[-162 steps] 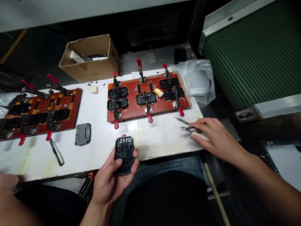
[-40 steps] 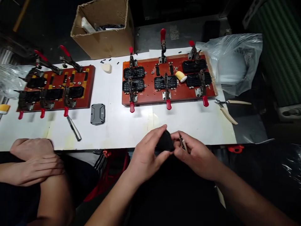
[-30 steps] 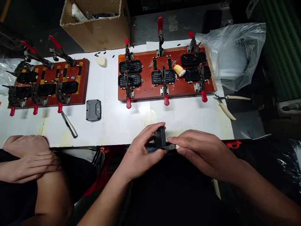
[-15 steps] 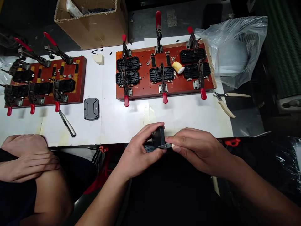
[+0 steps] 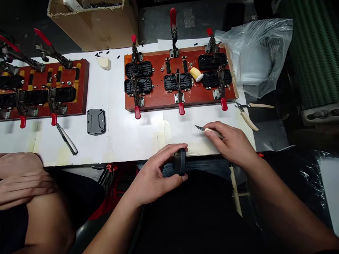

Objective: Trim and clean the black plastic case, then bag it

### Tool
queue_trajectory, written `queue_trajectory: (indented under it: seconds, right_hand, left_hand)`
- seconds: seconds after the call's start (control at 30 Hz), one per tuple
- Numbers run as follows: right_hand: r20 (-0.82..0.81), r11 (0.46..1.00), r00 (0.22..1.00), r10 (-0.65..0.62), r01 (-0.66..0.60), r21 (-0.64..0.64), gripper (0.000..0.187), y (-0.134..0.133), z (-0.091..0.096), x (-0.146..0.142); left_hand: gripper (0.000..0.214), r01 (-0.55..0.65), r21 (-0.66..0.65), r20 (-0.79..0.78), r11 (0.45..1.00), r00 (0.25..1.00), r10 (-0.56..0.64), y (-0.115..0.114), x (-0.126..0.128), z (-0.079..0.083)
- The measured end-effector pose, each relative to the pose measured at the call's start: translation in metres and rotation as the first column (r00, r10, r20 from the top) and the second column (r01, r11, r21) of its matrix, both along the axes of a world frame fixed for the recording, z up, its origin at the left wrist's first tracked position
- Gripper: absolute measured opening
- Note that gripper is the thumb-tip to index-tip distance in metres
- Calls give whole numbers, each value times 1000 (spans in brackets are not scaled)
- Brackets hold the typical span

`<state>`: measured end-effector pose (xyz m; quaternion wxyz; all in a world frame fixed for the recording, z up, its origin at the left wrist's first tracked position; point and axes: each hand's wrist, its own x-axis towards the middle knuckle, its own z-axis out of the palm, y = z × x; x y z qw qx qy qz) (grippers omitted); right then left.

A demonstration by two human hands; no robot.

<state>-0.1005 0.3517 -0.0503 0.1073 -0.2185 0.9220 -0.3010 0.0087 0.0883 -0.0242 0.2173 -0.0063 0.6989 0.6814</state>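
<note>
My left hand [image 5: 156,174] is closed round a black plastic case [image 5: 180,162], held on edge between thumb and fingers just off the table's front edge. To the right, my right hand [image 5: 231,141] grips a small knife [image 5: 209,131] by its pale handle, the blade pointing left over the white table cover [image 5: 182,130]. Knife and case are apart. A similar dark grey case [image 5: 96,121] lies flat on the table to the left.
A red-brown fixture board [image 5: 159,98] with red-handled clamps holds several black parts; another board [image 5: 84,88] stands left. Cutting pliers [image 5: 247,114] lie at right, a utility knife [image 5: 66,139] at left. Behind are a cardboard box [image 5: 106,31] and plastic bag [image 5: 265,60]. Another person's folded arms [image 5: 29,176] rest left.
My right hand has moved away from the case, up and to the right, with the knife now showing in it. My left hand keeps hold of the case. The view has shifted slightly.
</note>
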Motion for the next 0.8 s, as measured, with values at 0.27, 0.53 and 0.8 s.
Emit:
queue_trajectory:
  seconds: [0.27, 0.53, 0.8]
  right_hand:
    - [-272, 987, 950, -153, 158, -2, 27, 27, -12, -15]
    - [-336, 988, 938, 83, -33, 153, 33, -78, 40, -126]
    - [-289, 970, 948, 134, -65, 236, 37, -66, 41, -144]
  left_hand:
    - [77, -273, -368, 25, 889, 953, 303, 7, -11, -29]
    - [77, -371, -654, -406, 659, 907, 108, -5, -32, -53]
    - [94, -149, -725, -379, 672, 901, -210, -11, -26, -70]
